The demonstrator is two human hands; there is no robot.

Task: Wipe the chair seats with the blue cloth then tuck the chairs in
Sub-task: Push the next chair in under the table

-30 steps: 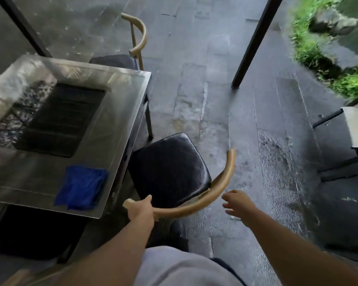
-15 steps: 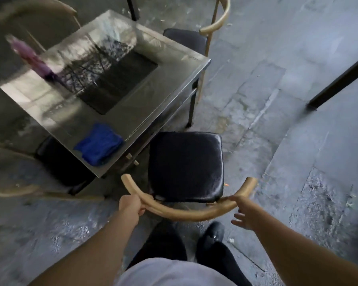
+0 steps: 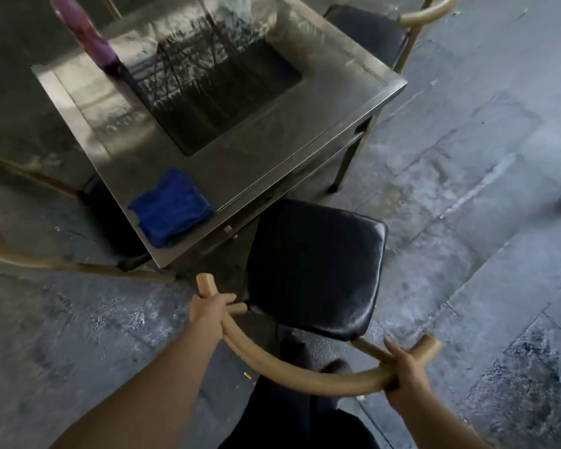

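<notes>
Left to right: the cloth (image 3: 170,207) lies folded on the table (image 3: 272,147) corner, off to the left. Your left hand (image 3: 208,311) is wrapped around the backrest's (image 3: 302,380) left end, your right hand (image 3: 405,367) around its right. The seat (image 3: 316,270) points away from you toward the table edge, not yet under it. Three chairs show, one cloth.

No readable text, label, brand, number or sign shows on anything here.
</notes>
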